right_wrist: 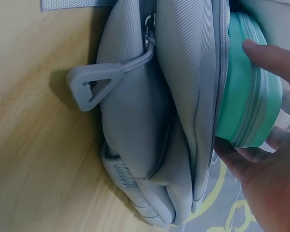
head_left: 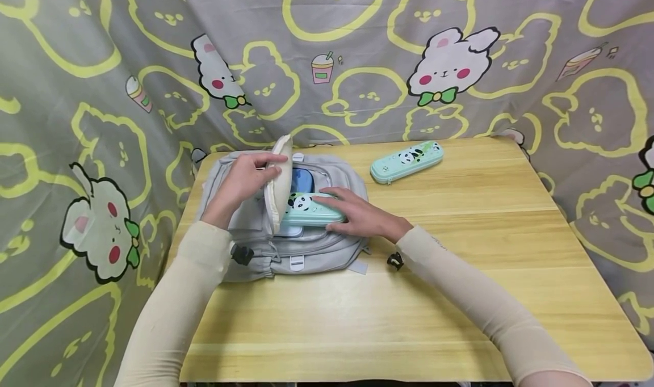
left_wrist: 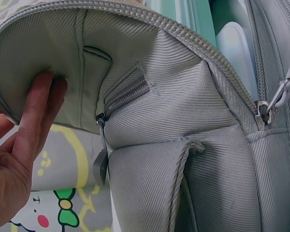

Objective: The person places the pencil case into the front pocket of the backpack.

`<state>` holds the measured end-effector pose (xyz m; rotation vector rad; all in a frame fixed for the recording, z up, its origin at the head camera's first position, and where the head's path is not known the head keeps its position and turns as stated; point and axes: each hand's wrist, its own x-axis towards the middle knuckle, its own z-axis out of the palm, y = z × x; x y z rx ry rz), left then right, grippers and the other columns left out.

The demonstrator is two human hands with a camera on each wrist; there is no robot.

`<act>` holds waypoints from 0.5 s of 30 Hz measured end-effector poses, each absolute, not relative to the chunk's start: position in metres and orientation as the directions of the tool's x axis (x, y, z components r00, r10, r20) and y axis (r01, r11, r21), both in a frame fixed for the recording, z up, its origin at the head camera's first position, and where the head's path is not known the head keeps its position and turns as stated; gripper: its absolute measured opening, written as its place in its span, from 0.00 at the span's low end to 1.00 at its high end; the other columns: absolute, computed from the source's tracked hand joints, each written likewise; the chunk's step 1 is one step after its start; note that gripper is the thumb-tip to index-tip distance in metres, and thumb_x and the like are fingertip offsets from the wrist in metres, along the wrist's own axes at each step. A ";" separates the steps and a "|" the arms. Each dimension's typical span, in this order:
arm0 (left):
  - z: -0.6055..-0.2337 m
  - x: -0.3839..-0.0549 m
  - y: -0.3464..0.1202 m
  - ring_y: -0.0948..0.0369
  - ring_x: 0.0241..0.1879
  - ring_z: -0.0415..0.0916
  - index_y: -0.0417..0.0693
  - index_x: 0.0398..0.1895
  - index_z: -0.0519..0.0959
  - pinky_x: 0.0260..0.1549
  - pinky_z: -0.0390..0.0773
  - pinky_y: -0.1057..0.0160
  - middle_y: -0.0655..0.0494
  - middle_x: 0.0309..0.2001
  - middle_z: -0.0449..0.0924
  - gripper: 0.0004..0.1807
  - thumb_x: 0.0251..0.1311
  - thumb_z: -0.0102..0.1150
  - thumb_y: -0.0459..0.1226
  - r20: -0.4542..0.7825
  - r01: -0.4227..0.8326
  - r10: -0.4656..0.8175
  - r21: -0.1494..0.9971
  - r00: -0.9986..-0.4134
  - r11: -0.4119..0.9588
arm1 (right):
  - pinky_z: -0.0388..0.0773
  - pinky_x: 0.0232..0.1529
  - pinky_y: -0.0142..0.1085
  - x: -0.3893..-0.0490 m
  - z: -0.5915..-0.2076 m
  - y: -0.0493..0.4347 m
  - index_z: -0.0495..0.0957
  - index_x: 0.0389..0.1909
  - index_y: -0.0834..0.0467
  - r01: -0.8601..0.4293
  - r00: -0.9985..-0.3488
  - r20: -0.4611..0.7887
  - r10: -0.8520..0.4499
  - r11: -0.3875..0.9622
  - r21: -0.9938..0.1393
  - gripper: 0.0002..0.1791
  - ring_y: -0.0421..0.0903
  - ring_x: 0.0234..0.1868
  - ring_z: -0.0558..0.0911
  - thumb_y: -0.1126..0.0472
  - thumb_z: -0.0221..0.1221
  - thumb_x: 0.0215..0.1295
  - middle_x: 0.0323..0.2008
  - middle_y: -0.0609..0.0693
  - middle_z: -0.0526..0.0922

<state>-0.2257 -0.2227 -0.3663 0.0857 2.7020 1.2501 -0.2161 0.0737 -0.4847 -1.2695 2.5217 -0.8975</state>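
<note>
A grey backpack (head_left: 327, 256) lies on the table with its front compartment unzipped. My left hand (head_left: 249, 174) holds the raised front flap (head_left: 280, 197) by its edge; in the left wrist view, two fingers of the left hand (left_wrist: 26, 135) lie along its outer face. A mint-green pencil case (head_left: 311, 210) with a panda print is gripped by my right hand (head_left: 360, 212) at the opening. The right wrist view shows the right hand's thumb and fingers on opposite sides of the zipped case (right_wrist: 251, 82). Beyond it a dark blue item (head_left: 302, 180) shows inside the compartment.
Another mint-green panda pencil case (head_left: 407, 161) lies on the wooden table (head_left: 470, 205), to the right of the backpack near the back edge. A cartoon-printed curtain (head_left: 357, 52) hangs behind and along both sides. A zip pull (right_wrist: 94, 82) dangles from the bag.
</note>
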 end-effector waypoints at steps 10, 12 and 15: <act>-0.366 -0.228 -0.226 0.50 0.57 0.75 0.54 0.70 0.85 0.44 0.74 0.57 0.50 0.77 0.76 0.20 0.78 0.62 0.38 -0.115 -0.005 0.128 0.761 -0.985 0.649 | 0.62 0.82 0.58 -0.218 -0.488 0.087 0.70 0.82 0.49 -0.630 -0.662 0.138 -0.736 0.448 -0.635 0.37 0.58 0.83 0.64 0.48 0.68 0.76 0.83 0.56 0.64; -0.366 -0.229 -0.226 0.50 0.57 0.74 0.54 0.70 0.85 0.44 0.73 0.57 0.50 0.77 0.76 0.20 0.79 0.62 0.38 -0.123 -0.009 0.129 0.760 -0.984 0.650 | 0.64 0.81 0.58 -0.218 -0.489 0.088 0.72 0.81 0.49 -0.629 -0.666 0.147 -0.732 0.444 -0.638 0.36 0.58 0.83 0.65 0.48 0.68 0.76 0.83 0.55 0.65; -0.367 -0.228 -0.226 0.50 0.57 0.74 0.54 0.70 0.84 0.45 0.73 0.57 0.50 0.76 0.76 0.20 0.79 0.62 0.38 -0.132 -0.017 0.127 0.756 -0.983 0.654 | 0.65 0.81 0.58 -0.218 -0.491 0.091 0.73 0.80 0.49 -0.628 -0.667 0.156 -0.728 0.438 -0.644 0.34 0.58 0.83 0.66 0.48 0.68 0.76 0.82 0.55 0.66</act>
